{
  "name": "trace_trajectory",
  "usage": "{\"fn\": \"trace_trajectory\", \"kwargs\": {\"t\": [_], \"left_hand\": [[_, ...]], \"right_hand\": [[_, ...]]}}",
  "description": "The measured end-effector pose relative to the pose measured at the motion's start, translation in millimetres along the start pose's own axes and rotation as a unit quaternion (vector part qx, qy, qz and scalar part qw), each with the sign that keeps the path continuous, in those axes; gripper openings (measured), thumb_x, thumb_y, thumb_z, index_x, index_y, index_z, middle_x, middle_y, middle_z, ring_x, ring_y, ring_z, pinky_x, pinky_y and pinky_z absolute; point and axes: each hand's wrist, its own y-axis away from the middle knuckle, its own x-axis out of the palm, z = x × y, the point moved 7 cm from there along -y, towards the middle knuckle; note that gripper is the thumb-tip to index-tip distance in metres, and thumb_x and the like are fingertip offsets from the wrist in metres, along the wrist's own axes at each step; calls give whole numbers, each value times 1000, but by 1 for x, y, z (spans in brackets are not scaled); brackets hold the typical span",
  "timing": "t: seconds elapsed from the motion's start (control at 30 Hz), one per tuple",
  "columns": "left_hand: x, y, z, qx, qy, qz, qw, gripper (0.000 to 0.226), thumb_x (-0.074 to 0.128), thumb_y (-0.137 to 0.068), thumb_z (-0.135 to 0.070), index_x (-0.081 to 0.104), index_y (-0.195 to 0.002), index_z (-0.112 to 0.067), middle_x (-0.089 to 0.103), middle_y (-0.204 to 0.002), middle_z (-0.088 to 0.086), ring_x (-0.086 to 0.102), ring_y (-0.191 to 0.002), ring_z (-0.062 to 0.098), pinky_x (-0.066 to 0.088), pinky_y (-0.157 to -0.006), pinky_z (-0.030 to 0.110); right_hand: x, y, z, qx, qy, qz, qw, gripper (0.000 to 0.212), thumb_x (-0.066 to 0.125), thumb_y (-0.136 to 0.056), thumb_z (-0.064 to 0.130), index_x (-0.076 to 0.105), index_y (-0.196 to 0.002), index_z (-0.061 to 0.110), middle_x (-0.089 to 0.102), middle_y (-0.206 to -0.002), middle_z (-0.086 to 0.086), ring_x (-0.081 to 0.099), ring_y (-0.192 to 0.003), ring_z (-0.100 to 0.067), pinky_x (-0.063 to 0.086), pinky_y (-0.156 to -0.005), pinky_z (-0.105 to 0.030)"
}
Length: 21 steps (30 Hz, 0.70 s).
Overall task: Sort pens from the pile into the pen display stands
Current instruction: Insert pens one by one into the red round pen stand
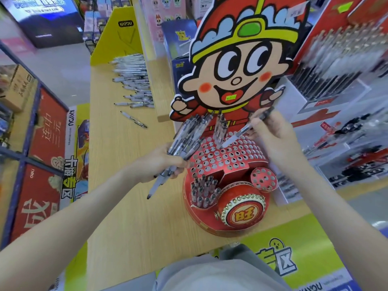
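- The long pale wooden counter (126, 206) carries everything. The loose pile of white-and-black pens (134, 80) lies at its far end, well apart from the work.
- The red cardboard display stand with a perforated top (241, 162) stands near the front, most holes unfilled.
- The left hand (161, 162) grips a bundle of clear-barrelled pens (189, 135) just beside the stand; it is best held clear of the holes.
- The right hand (273, 131) pinches a single black-capped pen (241, 132), tip at a hole; straighten it before pushing down.
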Motion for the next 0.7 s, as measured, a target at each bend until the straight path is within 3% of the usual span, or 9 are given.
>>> {"fn": "trace_trajectory", "kwargs": {"t": [0.07, 0.2, 0.37, 0.43, 0.57, 0.7], "left_hand": [[-4, 0, 4, -2, 5, 4, 1000, 21, 67, -76, -18, 50, -83, -9, 44, -69, 17, 41, -55, 21, 39, -48, 24], [-4, 0, 7, -2, -5, -8, 1000, 19, 65, -84, -22, 57, -75, -8, 48, -62, 13, 44, -53, 20, 42, -48, 23], [-1, -1, 5, 10, -24, -4, 1000, 19, 61, -89, -19, 55, -75, -8, 48, -61, 12, 42, -52, 20, 42, -51, 22], [-2, -2, 4, 12, -31, -8, 999, 18, 61, -90, -17, 54, -75, -9, 48, -61, 12, 42, -52, 21, 42, -52, 22], [-2, -3, 4, 15, -25, -3, 1000, 16, 61, -87, -19, 55, -75, -12, 50, -63, 14, 43, -53, 22, 42, -52, 23], [-1, -3, 7, 11, -11, 9, 1000, 14, 60, -86, -19, 59, -77, -10, 52, -61, 10, 44, -52, 20, 42, -52, 22]], "right_hand": [[8, 2, -3, -2, 67, 42, 997, 9, 51, -95, 19, 56, -92, 26, 61, -84, 2, 61, -81, -22, 51, -81, -39], [18, 6, 0, 0, 95, 61, 994, 12, 53, -94, 14, 58, -91, 24, 64, -84, 10, 61, -81, -5, 47, -76, -18], [36, 5, 16, -43, 216, 120, 968, 12, 54, -94, 19, 61, -96, 10, 65, -82, -5, 56, -75, -13, 40, -65, -20], [38, 1, 24, -64, 232, 106, 965, 15, 54, -94, 19, 59, -93, 5, 62, -76, -4, 56, -72, -16, 41, -64, -25], [24, -7, 28, -89, 224, 31, 970, 17, 55, -93, 14, 55, -87, -1, 51, -66, 6, 49, -62, -4, 36, -57, -12], [24, -4, 16, -76, 242, 60, 966, 14, 53, -94, 16, 57, -94, 3, 61, -79, -6, 55, -72, -16, 37, -63, -15]]}}
